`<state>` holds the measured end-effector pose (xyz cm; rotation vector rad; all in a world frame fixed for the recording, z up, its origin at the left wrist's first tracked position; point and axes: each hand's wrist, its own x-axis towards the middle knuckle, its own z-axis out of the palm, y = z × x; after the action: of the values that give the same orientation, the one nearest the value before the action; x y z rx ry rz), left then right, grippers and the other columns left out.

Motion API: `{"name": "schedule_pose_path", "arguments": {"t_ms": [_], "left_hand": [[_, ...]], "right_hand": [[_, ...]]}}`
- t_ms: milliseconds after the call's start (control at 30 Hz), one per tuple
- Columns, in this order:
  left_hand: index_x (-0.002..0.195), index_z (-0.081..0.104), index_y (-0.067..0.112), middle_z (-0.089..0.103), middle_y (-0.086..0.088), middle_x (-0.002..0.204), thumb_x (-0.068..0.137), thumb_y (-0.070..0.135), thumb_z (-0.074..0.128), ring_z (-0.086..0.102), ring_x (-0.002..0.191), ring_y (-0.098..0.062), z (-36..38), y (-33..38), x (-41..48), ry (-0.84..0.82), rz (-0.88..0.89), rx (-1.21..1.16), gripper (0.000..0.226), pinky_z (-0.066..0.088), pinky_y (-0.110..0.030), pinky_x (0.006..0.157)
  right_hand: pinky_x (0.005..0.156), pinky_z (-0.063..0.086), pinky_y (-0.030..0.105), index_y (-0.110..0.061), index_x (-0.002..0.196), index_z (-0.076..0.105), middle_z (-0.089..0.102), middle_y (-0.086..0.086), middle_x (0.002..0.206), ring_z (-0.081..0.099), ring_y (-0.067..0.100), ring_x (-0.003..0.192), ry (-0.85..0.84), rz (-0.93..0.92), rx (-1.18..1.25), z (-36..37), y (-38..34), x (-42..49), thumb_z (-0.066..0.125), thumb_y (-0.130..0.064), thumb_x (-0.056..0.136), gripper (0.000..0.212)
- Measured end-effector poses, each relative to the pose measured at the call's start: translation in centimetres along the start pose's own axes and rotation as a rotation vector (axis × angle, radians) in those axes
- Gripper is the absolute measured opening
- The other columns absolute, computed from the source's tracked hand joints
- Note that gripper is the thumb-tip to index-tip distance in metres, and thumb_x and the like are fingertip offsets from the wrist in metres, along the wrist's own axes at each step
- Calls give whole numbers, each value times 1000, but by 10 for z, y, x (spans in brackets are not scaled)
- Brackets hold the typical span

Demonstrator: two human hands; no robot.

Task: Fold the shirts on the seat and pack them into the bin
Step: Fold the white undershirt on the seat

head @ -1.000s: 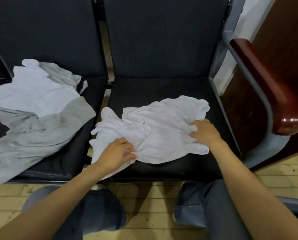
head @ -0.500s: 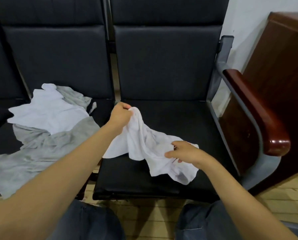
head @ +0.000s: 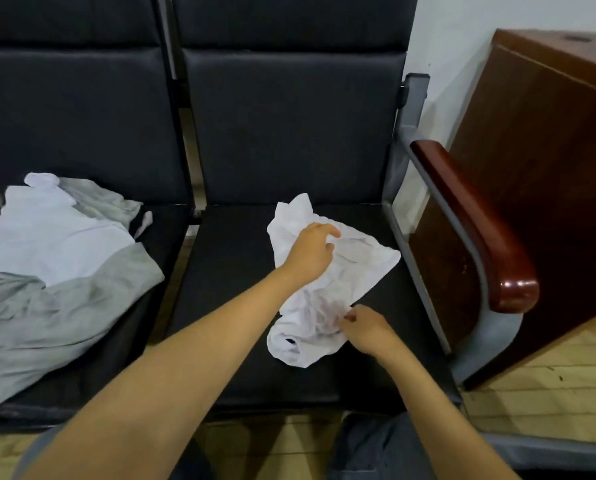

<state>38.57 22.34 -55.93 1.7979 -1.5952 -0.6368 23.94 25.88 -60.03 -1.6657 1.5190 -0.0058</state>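
Note:
A crumpled white shirt (head: pixel 355 265) lies bunched on the right half of the black seat (head: pixel 230 306). My left hand (head: pixel 310 252) reaches across and grips the shirt's upper part. Near the seat's front my right hand (head: pixel 367 327) pinches the shirt's lower edge. On the neighbouring seat to the left lie another white shirt (head: pixel 54 237) and a grey shirt (head: pixel 64 313), spread loosely and overlapping. No bin is in view.
A wooden armrest (head: pixel 476 223) on a grey metal frame bounds the seat on the right. Beyond it stands a dark wooden cabinet (head: pixel 538 168). Black seat backs rise behind. My knees and a wooden floor (head: pixel 549 386) show below.
My left hand has carried the shirt's left side over to the right, so the cloth is now bunched on the seat's right half. My right hand moved slightly toward the front.

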Motion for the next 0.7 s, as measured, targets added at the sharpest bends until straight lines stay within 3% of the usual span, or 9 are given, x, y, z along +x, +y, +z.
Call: {"name": "schedule_pose_path", "arguments": {"t_ms": [133, 200, 300, 400, 433, 500, 567, 633, 700], "left_hand": [[117, 60, 9, 51, -10, 127, 94, 0, 46, 47, 118, -23, 7, -41, -29, 79, -78, 39, 28, 37, -21, 94], [123, 55, 7, 44, -13, 131, 92, -2, 46, 45, 119, -27, 9, -55, -37, 78, -199, 65, 33, 39, -27, 96], [133, 40, 3, 37, -18, 135, 92, 3, 49, 42, 122, -32, 10, -67, -42, 113, -455, -8, 42, 39, -34, 97], [132, 38, 3, 50, -15, 126, 91, 23, 56, 51, 114, -32, 13, -69, -42, 32, -659, -135, 49, 45, -41, 95], [123, 45, 5, 55, -13, 119, 90, 29, 57, 54, 109, -31, 15, -69, -42, 8, -673, -114, 42, 45, -41, 94], [84, 53, 14, 62, -6, 98, 87, 35, 59, 58, 97, -28, 18, -71, -41, -12, -662, -31, 22, 41, -39, 93], [59, 42, 18, 53, 0, 68, 84, 31, 61, 53, 73, -22, 20, -74, -39, 9, -670, -40, 34, 40, -36, 81], [52, 35, 17, 39, 2, 57, 82, 25, 60, 39, 57, -16, 16, -74, -38, 104, -650, -206, 40, 34, -33, 64], [58, 37, 14, 38, 1, 59, 86, 21, 59, 36, 56, -14, 4, -75, -42, 237, -562, -349, 36, 31, -30, 57]], "right_hand": [[65, 40, 28, -9, 93, 52, 54, 6, 95, 52, 22, 82, 138, -46, -184, -9, -2, 11, 46, -22, 94, 14], [72, 40, 29, -10, 106, 54, 54, 10, 110, 54, 26, 95, 206, -120, -204, -6, -11, 17, 46, -23, 95, 19], [90, 41, 35, -14, 134, 43, 43, 11, 131, 41, 30, 121, 266, -266, -235, 4, -23, 24, 48, -21, 96, 39], [95, 37, 37, -18, 135, 41, 42, 10, 133, 37, 29, 123, 255, -264, -434, 16, -24, 33, 47, -24, 95, 41], [95, 36, 38, -19, 134, 42, 44, 9, 131, 39, 29, 122, 257, -249, -500, 20, -22, 34, 46, -27, 96, 39], [94, 36, 37, -19, 129, 46, 48, 7, 126, 44, 27, 118, 295, -256, -588, 25, -16, 37, 43, -30, 98, 33], [91, 37, 36, -17, 123, 53, 55, 5, 118, 50, 26, 111, 369, -306, -562, 23, -11, 39, 42, -27, 99, 28], [87, 39, 35, -15, 116, 59, 59, 5, 111, 54, 26, 104, 434, -378, -412, 13, -7, 40, 45, -24, 98, 25], [89, 43, 36, -16, 111, 63, 60, 4, 107, 55, 24, 101, 457, -442, -211, -2, -4, 37, 52, -21, 96, 20]]}}
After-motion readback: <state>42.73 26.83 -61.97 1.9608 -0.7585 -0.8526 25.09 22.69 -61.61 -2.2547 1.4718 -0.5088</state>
